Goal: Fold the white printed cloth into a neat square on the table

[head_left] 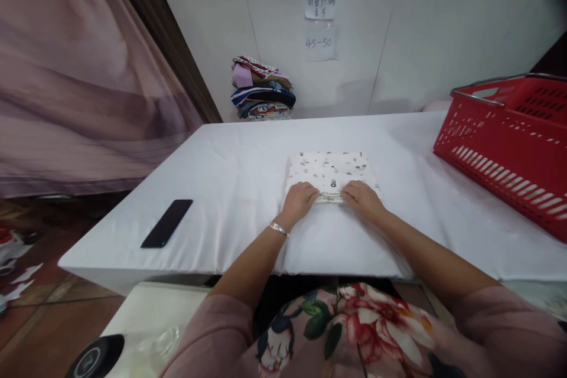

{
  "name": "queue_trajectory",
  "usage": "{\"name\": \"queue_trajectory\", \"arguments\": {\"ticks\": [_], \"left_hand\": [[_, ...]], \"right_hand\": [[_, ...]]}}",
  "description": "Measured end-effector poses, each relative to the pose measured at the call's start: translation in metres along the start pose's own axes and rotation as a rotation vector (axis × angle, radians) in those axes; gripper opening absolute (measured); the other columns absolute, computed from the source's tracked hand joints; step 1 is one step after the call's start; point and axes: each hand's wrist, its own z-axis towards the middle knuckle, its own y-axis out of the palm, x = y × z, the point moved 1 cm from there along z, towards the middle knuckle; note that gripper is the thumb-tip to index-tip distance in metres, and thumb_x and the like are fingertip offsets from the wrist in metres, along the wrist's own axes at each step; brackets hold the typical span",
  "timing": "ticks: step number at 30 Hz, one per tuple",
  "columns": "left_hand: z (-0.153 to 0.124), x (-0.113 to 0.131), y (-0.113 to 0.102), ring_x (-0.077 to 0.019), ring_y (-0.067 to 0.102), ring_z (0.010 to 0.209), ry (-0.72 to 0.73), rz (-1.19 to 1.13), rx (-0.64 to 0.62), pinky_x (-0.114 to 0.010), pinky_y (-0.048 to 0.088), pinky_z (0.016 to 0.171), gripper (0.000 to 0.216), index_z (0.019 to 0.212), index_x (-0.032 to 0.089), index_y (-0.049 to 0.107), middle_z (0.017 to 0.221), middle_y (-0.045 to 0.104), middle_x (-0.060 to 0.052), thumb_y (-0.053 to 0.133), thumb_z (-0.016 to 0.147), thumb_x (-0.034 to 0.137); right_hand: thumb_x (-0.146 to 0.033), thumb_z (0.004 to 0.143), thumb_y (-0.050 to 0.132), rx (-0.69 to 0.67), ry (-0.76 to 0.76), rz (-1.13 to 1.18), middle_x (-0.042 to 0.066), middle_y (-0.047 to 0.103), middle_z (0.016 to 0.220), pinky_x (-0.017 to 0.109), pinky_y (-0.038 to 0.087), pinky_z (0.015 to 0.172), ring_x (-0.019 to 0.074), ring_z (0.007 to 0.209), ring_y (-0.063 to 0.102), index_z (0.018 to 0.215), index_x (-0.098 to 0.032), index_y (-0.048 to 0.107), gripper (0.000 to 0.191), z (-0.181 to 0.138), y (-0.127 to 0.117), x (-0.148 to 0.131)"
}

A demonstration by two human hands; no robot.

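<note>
A white cloth with small dark printed marks (333, 169) lies folded into a flat rectangle on the white-covered table (230, 189) in front of me. My left hand (300, 201) is closed on its near edge, left of the middle, with a silver bracelet (279, 228) on that wrist. On the same edge, a little to the right, my right hand (363, 198) pinches the cloth between thumb and fingers. Between the two hands the layered near edge of the cloth shows. Its near corners are partly hidden under my hands.
A black phone (167, 224) lies at the left of the table. The red plastic basket (509, 142) stands at the right. Behind the far edge is a stack of folded clothes (263, 90) against the wall. Paper signs (321, 41) hang above; a pink curtain (80, 71) hangs left.
</note>
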Motion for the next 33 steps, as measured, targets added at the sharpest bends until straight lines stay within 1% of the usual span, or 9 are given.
{"name": "queue_trajectory", "arguments": {"ticks": [2,7,12,15,17,19,21,26,33], "left_hand": [[-0.001,0.001,0.000,-0.0169,0.054,0.089,-0.008,0.004,0.008,-0.033,0.039,0.083,0.025,0.093,0.022,0.068,0.092,0.064,-0.003,0.044,0.093,0.030],[0.000,0.003,0.000,-0.0167,0.053,0.087,-0.028,0.035,0.005,-0.032,0.039,0.081,0.026,0.089,0.021,0.067,0.090,0.063,-0.003,0.042,0.093,0.030],[0.000,0.003,0.002,-0.0167,0.053,0.086,-0.027,0.054,0.026,-0.032,0.039,0.080,0.024,0.089,0.021,0.065,0.089,0.062,-0.003,0.043,0.093,0.029],[-0.003,0.005,0.004,-0.0174,0.052,0.091,-0.015,0.064,0.092,-0.032,0.040,0.081,0.019,0.095,0.021,0.063,0.096,0.061,-0.004,0.045,0.092,0.026],[-0.006,0.009,0.006,-0.0182,0.051,0.096,0.040,0.089,0.112,-0.033,0.039,0.083,0.018,0.095,0.021,0.063,0.101,0.060,-0.005,0.046,0.091,0.022],[-0.007,0.014,0.008,-0.0192,0.050,0.100,0.106,0.125,0.093,-0.035,0.039,0.085,0.019,0.093,0.022,0.065,0.104,0.060,-0.005,0.047,0.090,0.020],[-0.006,0.018,0.010,-0.0200,0.049,0.102,0.127,0.154,0.068,-0.036,0.038,0.086,0.019,0.093,0.024,0.066,0.106,0.059,-0.005,0.048,0.089,0.020],[0.001,0.023,0.011,-0.0206,0.048,0.103,0.082,0.182,0.041,-0.037,0.038,0.087,0.017,0.096,0.025,0.067,0.106,0.058,-0.005,0.051,0.089,0.025],[0.005,0.027,0.013,-0.0201,0.048,0.103,0.082,0.174,0.021,-0.036,0.039,0.085,0.020,0.082,0.020,0.066,0.107,0.058,-0.006,0.047,0.090,0.020]], "right_hand": [[-0.029,0.093,0.038,0.017,-0.002,-0.002,0.008,0.064,0.090,0.034,0.041,0.077,0.0210,0.086,0.053,0.088,-0.021,0.068,0.031,-0.001,0.000,-0.001],[-0.033,0.091,0.045,-0.001,-0.070,-0.011,0.008,0.065,0.097,0.035,0.041,0.079,0.0223,0.090,0.054,0.096,-0.020,0.067,0.026,-0.002,0.001,0.000],[-0.030,0.092,0.041,0.028,-0.001,0.044,0.007,0.065,0.095,0.034,0.042,0.079,0.0213,0.090,0.054,0.094,-0.022,0.068,0.028,0.000,0.002,0.002],[-0.030,0.092,0.040,0.037,0.019,0.049,0.007,0.065,0.095,0.035,0.042,0.079,0.0215,0.090,0.054,0.095,-0.023,0.068,0.029,0.000,0.003,0.001],[-0.030,0.092,0.040,0.037,0.016,0.051,0.006,0.065,0.094,0.034,0.042,0.079,0.0213,0.090,0.054,0.095,-0.023,0.068,0.029,0.000,0.004,0.001],[-0.031,0.092,0.040,0.030,0.011,0.047,0.006,0.065,0.094,0.034,0.042,0.079,0.0214,0.090,0.054,0.095,-0.023,0.068,0.029,0.000,0.004,0.001],[-0.031,0.092,0.040,0.027,0.013,0.044,0.007,0.065,0.093,0.034,0.043,0.079,0.0215,0.089,0.054,0.095,-0.024,0.068,0.030,0.000,0.004,0.001],[-0.030,0.092,0.041,0.040,0.016,0.036,0.006,0.065,0.094,0.033,0.042,0.078,0.0208,0.089,0.054,0.095,-0.024,0.068,0.028,0.000,0.005,0.000],[-0.029,0.093,0.041,0.036,-0.011,-0.001,0.007,0.065,0.095,0.033,0.042,0.077,0.0210,0.089,0.054,0.097,-0.023,0.068,0.027,-0.001,0.007,0.000]]}}
